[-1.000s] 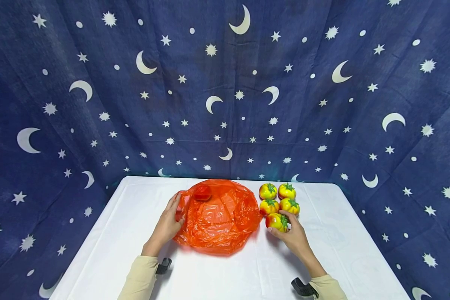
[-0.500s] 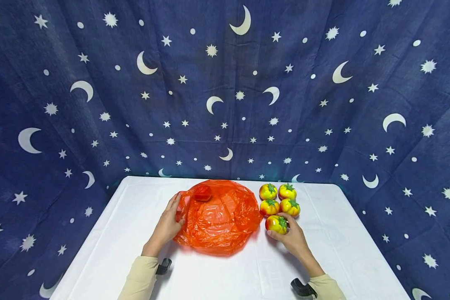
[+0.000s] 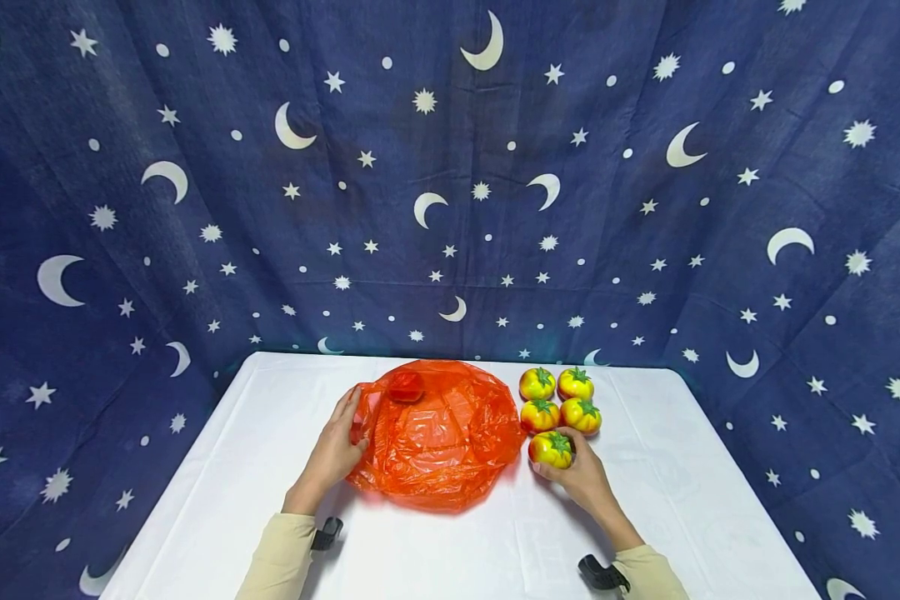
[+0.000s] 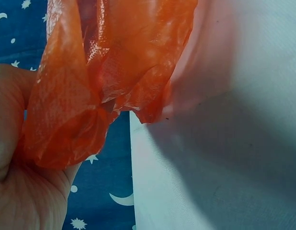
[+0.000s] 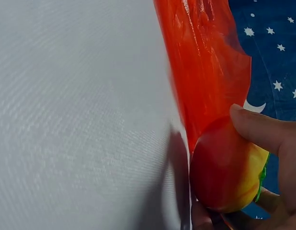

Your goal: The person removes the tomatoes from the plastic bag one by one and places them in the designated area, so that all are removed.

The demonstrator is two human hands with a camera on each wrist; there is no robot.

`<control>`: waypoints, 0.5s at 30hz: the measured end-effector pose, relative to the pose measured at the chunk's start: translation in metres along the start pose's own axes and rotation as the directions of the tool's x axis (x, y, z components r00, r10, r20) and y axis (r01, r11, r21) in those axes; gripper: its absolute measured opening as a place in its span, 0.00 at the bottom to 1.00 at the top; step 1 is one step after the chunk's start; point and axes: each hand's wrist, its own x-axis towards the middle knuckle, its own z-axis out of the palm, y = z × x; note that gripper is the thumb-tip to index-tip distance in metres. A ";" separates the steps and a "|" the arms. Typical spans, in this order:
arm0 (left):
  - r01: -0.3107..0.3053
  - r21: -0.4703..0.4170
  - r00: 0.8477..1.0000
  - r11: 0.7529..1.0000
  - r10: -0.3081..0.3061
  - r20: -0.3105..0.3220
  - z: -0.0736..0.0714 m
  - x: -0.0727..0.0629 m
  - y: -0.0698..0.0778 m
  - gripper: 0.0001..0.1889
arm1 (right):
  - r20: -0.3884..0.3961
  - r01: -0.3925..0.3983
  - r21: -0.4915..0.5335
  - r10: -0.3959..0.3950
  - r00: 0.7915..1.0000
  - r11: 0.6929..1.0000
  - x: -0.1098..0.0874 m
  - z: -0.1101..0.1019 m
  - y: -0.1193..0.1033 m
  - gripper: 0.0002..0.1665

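A thin orange-red plastic bag (image 3: 435,433) lies spread out and crinkled on the white table (image 3: 435,554). My left hand (image 3: 339,446) holds its left edge; in the left wrist view, loose film (image 4: 66,105) hangs between the thumb and palm. My right hand (image 3: 581,471) grips a glossy red-and-yellow toy tomato (image 3: 550,450) with a green leafy top, thumb on one side and fingers on the other. That tomato sits just right of the bag and overlaps its edge in the right wrist view. Several matching tomatoes (image 3: 581,415) stand in two rows behind it.
A small darker red patch (image 3: 406,386) shows at the back left of the bag. Behind the table hangs a dark blue curtain (image 3: 450,225) printed with moons and stars. A black strap mount (image 3: 602,573) sits at the right wrist.
My right hand has drawn the tomato slightly toward me and left, away from the others, and its leafy top has turned more upward. The left hand and bag stay put.
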 end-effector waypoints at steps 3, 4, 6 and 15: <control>0.005 0.004 1.000 1.000 -0.005 0.004 0.001 0.000 -0.001 0.50 | 0.003 0.008 -0.009 -0.008 1.000 1.000 0.002 0.001 0.003 0.49; 0.008 0.003 1.000 1.000 -0.008 0.006 0.001 0.000 -0.001 0.50 | 0.002 0.010 -0.008 -0.010 1.000 1.000 0.002 0.002 0.003 0.49; 0.009 0.002 1.000 1.000 -0.009 0.008 0.000 0.000 -0.001 0.50 | 0.001 0.012 -0.007 -0.012 1.000 1.000 0.003 0.002 0.004 0.49; 0.004 0.009 1.000 1.000 -0.004 0.001 0.000 0.000 -0.003 0.50 | -0.004 0.000 -0.007 0.000 1.000 1.000 0.005 0.005 0.004 0.50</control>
